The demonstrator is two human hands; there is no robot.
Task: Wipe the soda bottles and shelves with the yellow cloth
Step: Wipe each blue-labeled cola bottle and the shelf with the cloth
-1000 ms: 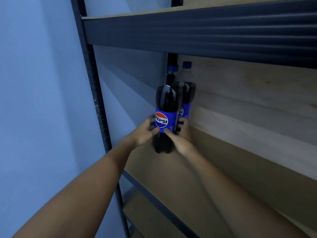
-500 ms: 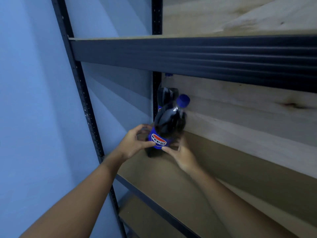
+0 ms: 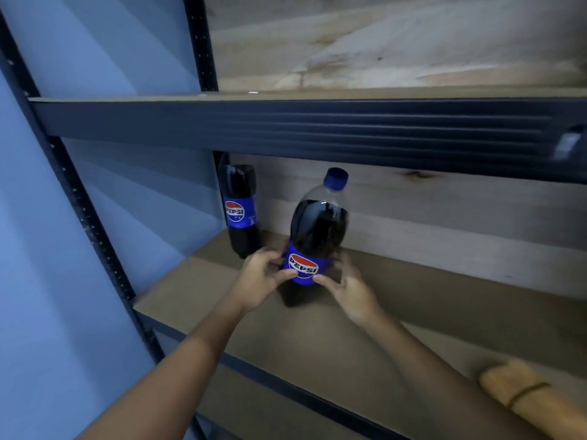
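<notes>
A: Hands: left hand (image 3: pixel 261 276) and right hand (image 3: pixel 344 287) both wrapped round the near soda bottle (image 3: pixel 313 239), at its blue label. Left thumb across the label front, fingers curled behind; right thumb at the label's lower right edge, fingers round the far side.

B: Bottle attitude?

A: Tilted, blue cap (image 3: pixel 335 178) leaning away from the hands and to the right. Base low between the two wrists, on or just above the shelf (image 3: pixel 444 300); contact cannot be told.

B: Second soda bottle (image 3: pixel 240 208)?

A: Beyond the left hand, upright in the shelf's back left corner, beside the black upright post (image 3: pixel 203 46). Touched by neither hand, apart from the held bottle.

B: Anything else noted?

A: Dark metal beam (image 3: pixel 317 128) of the shelf above runs over both hands. A tan rolled object (image 3: pixel 521 398) with a dark band lies well to the right of the right forearm, near the shelf's front edge; kind cannot be told.
</notes>
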